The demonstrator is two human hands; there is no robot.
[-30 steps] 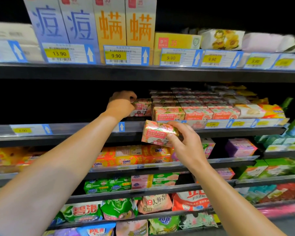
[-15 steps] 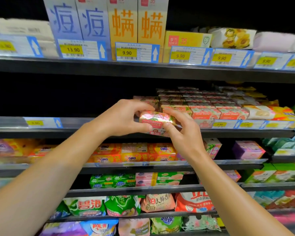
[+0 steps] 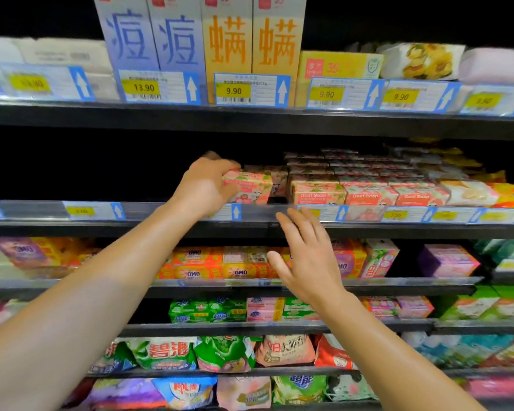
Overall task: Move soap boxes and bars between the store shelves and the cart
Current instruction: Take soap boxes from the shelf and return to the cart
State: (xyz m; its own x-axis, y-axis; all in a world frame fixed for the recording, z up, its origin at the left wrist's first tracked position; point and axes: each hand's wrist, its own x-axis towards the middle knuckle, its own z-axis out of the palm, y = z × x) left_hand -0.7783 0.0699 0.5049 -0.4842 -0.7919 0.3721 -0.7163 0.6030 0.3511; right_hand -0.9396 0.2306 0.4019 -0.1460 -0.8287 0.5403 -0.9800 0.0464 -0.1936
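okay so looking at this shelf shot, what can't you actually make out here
All in the head view:
- Cart: not in frame.
- Left hand hides the near end of the pink soap box it grips; the box's print is blurred.
- Price tag on the left of the middle shelf: digits too blurred to read.
- Back of the middle shelf: lost in darkness.
- Right hand, open, covers some of the orange packs.

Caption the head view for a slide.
Left hand sets a pink soap box on the shelf; right hand hovers open below.
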